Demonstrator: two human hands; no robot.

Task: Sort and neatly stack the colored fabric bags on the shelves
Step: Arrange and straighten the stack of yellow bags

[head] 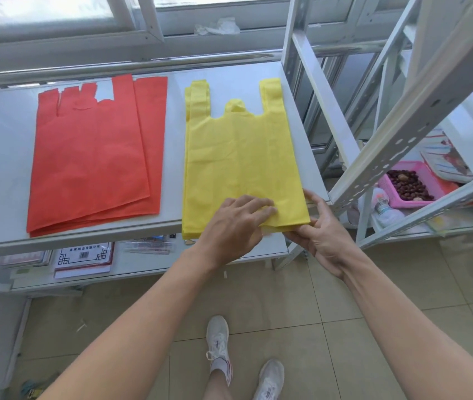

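The right grip (317,230) was closed on the near right corner of the yellow bags (241,157), and the left grip (236,223) was laid flat on them, fingers straight. On the white shelf (4,157), the red bags (90,163) were stacked at the left, and the yellow stack was set beside them at the right, reaching the front edge.

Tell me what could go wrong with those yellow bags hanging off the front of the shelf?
1. The yellow bags stick out past the front edge of the shelf. If the left hand pressing them and the right hand pinching their corner let go, they might slide to the floor.
2. The red bags lie fanned out with uneven edges, so anything stacked on them may end up crooked.
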